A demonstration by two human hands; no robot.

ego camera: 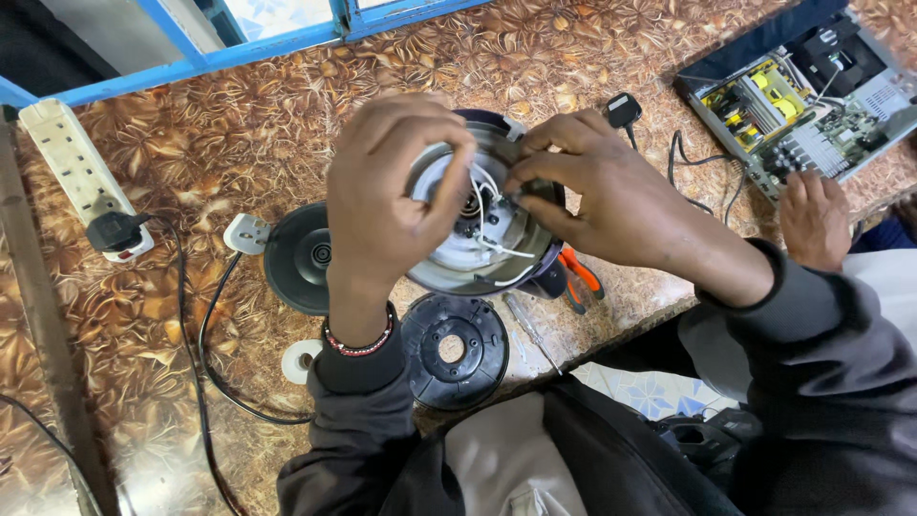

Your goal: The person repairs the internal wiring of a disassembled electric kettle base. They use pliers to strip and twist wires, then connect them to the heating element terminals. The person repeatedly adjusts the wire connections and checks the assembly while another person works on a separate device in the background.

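The left hand (387,196) gripped the upturned kettle's (468,263) rim while the right hand (597,196) pinched its white wires (487,205), pliers (578,277) lying just right.

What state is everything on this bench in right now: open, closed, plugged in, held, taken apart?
Kettle: upside down, base opened, white wires exposed.
Round black cover: off, flat on the bench.
Left hand: gripping the kettle's rim.
Right hand: fingers pinching the wires.
Power strip: one black plug in.
White plug: unplugged.
Electronics box: lid off, circuit boards showing.
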